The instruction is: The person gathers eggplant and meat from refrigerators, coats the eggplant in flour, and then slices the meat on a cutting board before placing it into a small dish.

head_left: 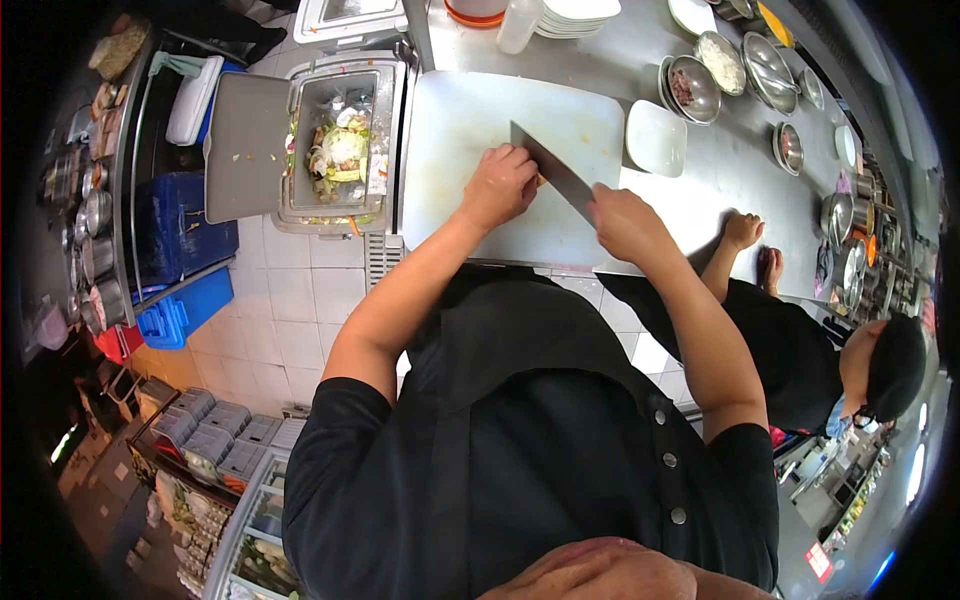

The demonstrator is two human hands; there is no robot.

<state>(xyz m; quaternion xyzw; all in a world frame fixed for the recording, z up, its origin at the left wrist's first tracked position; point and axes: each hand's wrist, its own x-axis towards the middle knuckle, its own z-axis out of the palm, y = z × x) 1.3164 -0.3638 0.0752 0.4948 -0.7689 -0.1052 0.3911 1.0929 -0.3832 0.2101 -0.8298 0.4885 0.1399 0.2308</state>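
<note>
A large white cutting board (460, 130) lies on the steel counter. My right hand (627, 222) is closed round the handle of a broad cleaver (555, 172), whose blade slants up and left over the board. Beside the blade, my left hand (500, 182) rests on the board with its fingers curled. A small bit of something orange-brown shows between those fingers and the blade; the fingers cover most of it, so I cannot tell what it is.
Left of the board stands an open bin (340, 150) with food scraps. On the right are a white square dish (656, 139) and metal bowls, one with meat (690, 89). A co-worker (790, 350) stands at my right, hands at the counter edge.
</note>
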